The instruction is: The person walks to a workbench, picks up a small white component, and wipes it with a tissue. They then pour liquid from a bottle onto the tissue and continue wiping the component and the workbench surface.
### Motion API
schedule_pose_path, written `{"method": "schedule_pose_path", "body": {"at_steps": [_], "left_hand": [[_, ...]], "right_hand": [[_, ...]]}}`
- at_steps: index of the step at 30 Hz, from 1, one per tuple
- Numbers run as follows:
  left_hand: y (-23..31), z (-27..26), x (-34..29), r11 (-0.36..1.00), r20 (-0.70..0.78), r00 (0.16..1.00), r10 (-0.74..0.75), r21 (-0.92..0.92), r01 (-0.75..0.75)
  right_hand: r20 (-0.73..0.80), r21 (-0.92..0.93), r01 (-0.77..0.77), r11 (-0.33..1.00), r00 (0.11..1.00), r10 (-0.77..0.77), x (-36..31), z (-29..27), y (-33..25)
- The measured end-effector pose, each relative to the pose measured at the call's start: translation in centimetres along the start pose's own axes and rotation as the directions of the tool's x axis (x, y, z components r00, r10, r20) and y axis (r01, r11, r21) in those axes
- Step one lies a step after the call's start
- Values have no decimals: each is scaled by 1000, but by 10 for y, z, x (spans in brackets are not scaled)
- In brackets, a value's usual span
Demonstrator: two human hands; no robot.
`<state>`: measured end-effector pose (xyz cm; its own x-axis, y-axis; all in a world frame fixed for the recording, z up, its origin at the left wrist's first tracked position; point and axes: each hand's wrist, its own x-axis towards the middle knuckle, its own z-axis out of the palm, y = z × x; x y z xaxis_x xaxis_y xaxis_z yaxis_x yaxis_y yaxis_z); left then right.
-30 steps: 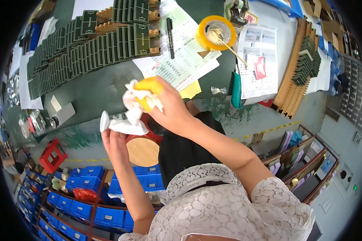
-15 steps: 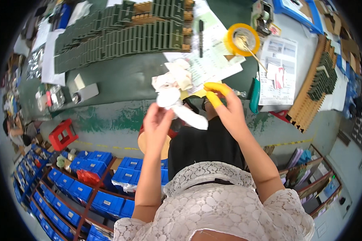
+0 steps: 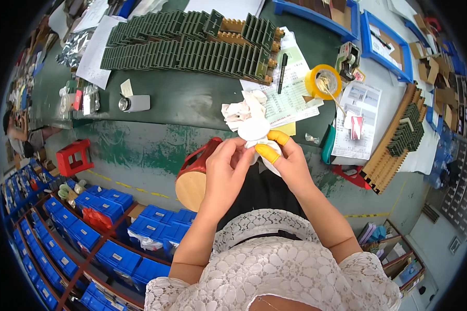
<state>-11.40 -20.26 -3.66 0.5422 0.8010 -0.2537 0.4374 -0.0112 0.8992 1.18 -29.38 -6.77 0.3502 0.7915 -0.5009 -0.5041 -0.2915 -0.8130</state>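
A limp white cloth (image 3: 271, 166) with a round, flat white piece (image 3: 254, 129) at its far side is held between my hands, just off the near edge of the workbench. My left hand (image 3: 226, 167) pinches it from the left with bare fingers. From the right, my right hand (image 3: 291, 161) closes on it; yellow finger cots cover the thumb and forefinger. Whether the round piece is part of the cloth, I cannot tell. Crumpled pinkish-white tissues (image 3: 237, 112) lie just beyond, on the bench.
Rows of dark green boards (image 3: 187, 54) stand across the green workbench (image 3: 187, 98). Right of them lie a black pen (image 3: 282, 72), papers, a yellow tape roll (image 3: 316, 76) and a teal brush (image 3: 328, 145). A metal-topped bottle (image 3: 136, 103) is at left; a stool (image 3: 191, 191) stands below.
My right hand has come in to the left and closed on the cloth, which hung from my left hand alone. The view has shifted, and both hands are now close together.
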Motion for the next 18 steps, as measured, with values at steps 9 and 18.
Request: {"method": "schedule_pose_path", "body": {"at_steps": [9, 18], "left_hand": [[27, -20, -5, 727, -202, 762, 615, 520, -449], [8, -10, -9, 733, -150, 826, 543, 565, -379]], "right_hand": [[12, 46, 111, 993, 994, -112, -10, 24, -18], [-72, -392, 238, 889, 955, -287, -13, 33, 6]]}}
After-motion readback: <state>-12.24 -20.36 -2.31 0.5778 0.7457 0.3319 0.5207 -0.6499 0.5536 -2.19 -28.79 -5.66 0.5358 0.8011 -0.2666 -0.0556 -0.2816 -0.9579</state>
